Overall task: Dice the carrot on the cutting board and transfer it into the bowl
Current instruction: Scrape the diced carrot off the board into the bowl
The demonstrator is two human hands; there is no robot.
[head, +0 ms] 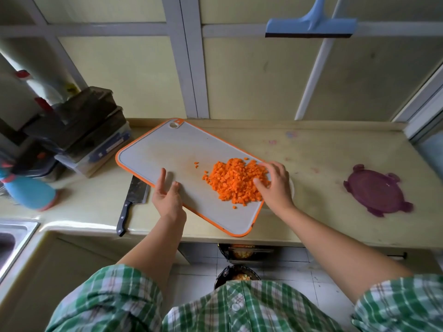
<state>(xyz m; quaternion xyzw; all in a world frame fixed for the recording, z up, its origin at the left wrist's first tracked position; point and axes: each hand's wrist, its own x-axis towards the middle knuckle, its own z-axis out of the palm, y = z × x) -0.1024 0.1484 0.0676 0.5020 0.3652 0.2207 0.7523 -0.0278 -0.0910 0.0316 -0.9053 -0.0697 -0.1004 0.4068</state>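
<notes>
The diced carrot (236,182) lies in a loose heap on the right part of the orange-rimmed cutting board (167,149). The cubes are small, light, firm and probably damp, so they should scatter or roll rather than move as one; better swept with a cupped hand than picked up. The right hand (275,188) cups the heap's right edge, fingers close together and gently curved, thumb touching the cubes. Just beyond it shows a sliver of white rim, likely the bowl (292,188), mostly hidden under the board's corner. The left hand (167,200) lies on the board's near-left edge, fingers straight and slightly spread, thumb hidden. On the pale, stained counter (323,152) lie a cleaver (134,200) left of the board and a purple lid (377,190) well to the right; a steel sink (14,236) is at far left.
</notes>
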